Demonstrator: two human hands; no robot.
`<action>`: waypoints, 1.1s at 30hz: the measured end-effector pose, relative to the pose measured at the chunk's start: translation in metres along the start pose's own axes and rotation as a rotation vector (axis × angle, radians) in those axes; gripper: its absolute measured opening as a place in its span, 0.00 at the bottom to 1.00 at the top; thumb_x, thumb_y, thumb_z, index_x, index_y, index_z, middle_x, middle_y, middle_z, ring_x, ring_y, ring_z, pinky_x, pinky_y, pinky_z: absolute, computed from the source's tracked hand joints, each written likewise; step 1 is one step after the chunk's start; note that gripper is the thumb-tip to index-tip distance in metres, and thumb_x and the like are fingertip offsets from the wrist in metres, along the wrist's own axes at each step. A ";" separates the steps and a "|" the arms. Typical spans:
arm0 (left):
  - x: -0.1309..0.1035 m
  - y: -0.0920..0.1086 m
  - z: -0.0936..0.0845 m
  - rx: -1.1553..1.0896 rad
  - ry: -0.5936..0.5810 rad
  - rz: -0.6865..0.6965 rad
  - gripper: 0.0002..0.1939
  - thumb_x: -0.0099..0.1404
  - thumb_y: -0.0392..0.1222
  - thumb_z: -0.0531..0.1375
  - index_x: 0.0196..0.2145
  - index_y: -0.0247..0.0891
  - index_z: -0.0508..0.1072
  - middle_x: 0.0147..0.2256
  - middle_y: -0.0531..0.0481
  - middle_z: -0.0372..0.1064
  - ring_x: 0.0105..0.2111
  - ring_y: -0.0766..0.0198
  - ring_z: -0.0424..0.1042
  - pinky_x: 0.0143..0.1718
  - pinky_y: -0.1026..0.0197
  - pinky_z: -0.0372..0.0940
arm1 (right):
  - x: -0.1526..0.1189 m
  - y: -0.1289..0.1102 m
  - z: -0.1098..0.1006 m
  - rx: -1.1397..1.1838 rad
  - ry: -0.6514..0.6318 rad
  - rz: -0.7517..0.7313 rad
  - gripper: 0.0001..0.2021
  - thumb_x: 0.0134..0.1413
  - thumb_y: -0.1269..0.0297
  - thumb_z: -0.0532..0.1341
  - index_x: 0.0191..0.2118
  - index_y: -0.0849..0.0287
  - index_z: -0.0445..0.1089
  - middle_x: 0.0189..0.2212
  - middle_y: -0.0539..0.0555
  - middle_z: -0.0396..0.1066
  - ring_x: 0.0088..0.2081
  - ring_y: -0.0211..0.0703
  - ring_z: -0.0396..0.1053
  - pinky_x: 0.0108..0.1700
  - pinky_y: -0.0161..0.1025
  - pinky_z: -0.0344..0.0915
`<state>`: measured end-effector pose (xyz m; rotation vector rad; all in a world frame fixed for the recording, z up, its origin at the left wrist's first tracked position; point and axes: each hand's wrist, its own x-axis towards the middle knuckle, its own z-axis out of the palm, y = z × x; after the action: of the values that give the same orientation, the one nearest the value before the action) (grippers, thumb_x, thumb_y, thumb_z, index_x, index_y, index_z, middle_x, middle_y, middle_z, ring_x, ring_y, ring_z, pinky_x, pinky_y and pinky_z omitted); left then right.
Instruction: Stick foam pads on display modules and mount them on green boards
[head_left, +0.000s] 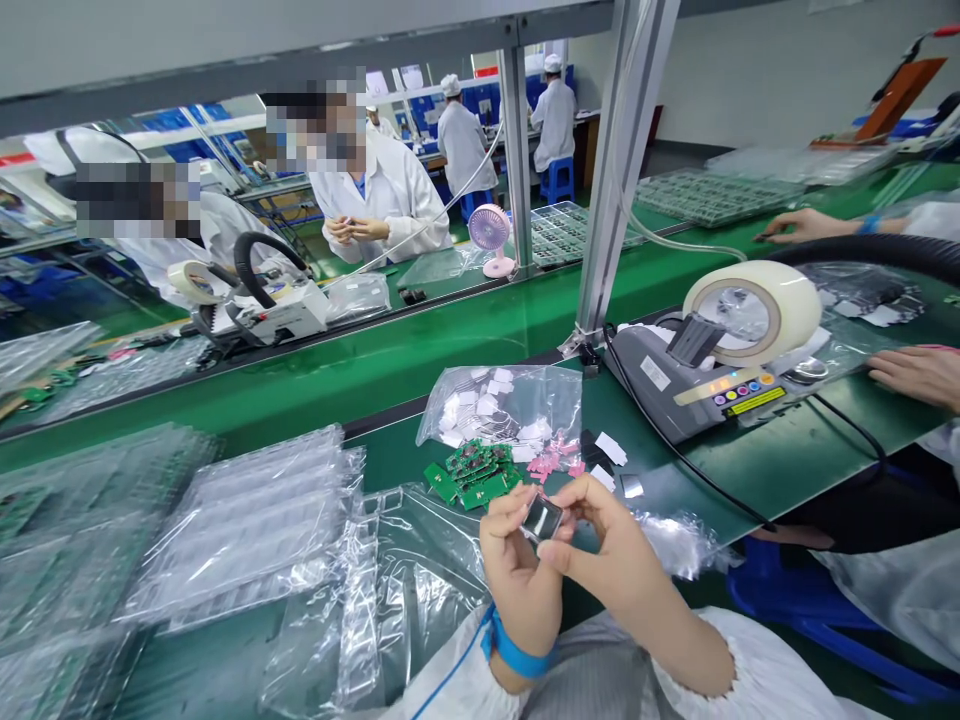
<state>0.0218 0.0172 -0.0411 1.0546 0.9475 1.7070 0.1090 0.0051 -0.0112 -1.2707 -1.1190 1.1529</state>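
A small dark rectangular display screen [541,518] with a pale glare on its face is held between both hands. My left hand [519,575] is closed on its left edge, with a blue wrist strap [517,650] around the wrist. From the other side, my right hand [609,545] pinches the right edge between thumb and fingers. Just beyond my hands lies a pile of green circuit boards [476,472]. Beside it are small pink pieces [555,458] and a clear bag [559,400] of white-tabbed parts.
Clear plastic trays [255,520] are stacked at the left, near crumpled plastic film [420,580]. A tape dispenser [660,385] with a large tape roll [799,310] stands at the right. A co-worker's hand [919,375] rests beyond it. A metal post [619,180] rises behind the bench.
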 end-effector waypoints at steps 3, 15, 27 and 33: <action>0.010 0.012 -0.004 -0.122 -0.045 -0.259 0.12 0.51 0.38 0.66 0.34 0.41 0.69 0.35 0.51 0.70 0.37 0.63 0.71 0.40 0.56 0.67 | 0.003 0.004 -0.012 -0.297 -0.054 -0.100 0.19 0.44 0.65 0.62 0.44 0.56 0.58 0.34 0.50 0.64 0.34 0.39 0.65 0.36 0.36 0.66; 0.026 0.056 -0.019 -0.615 -0.335 -0.759 0.20 0.58 0.52 0.58 0.44 0.36 0.73 0.25 0.51 0.67 0.26 0.67 0.64 0.36 0.57 0.64 | 0.042 0.084 0.003 -1.213 -0.145 -0.072 0.07 0.58 0.65 0.57 0.34 0.63 0.67 0.32 0.50 0.69 0.33 0.37 0.68 0.36 0.40 0.67; 0.020 0.053 -0.021 -0.503 -0.334 -0.714 0.20 0.60 0.50 0.56 0.42 0.33 0.75 0.24 0.50 0.66 0.28 0.65 0.63 0.40 0.55 0.61 | 0.040 0.074 -0.012 -1.297 -0.202 -0.076 0.07 0.58 0.64 0.57 0.38 0.63 0.67 0.35 0.51 0.69 0.36 0.38 0.69 0.37 0.40 0.68; 0.024 0.055 -0.025 -0.486 -0.271 -0.703 0.19 0.61 0.50 0.55 0.42 0.34 0.74 0.25 0.50 0.65 0.28 0.65 0.62 0.39 0.56 0.61 | 0.047 0.084 -0.002 -1.216 -0.108 -0.097 0.07 0.59 0.65 0.57 0.33 0.63 0.67 0.31 0.50 0.69 0.32 0.35 0.68 0.33 0.37 0.67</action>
<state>-0.0230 0.0193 0.0060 0.5162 0.5805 1.0854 0.1158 0.0498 -0.0962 -1.9998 -2.0635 0.3805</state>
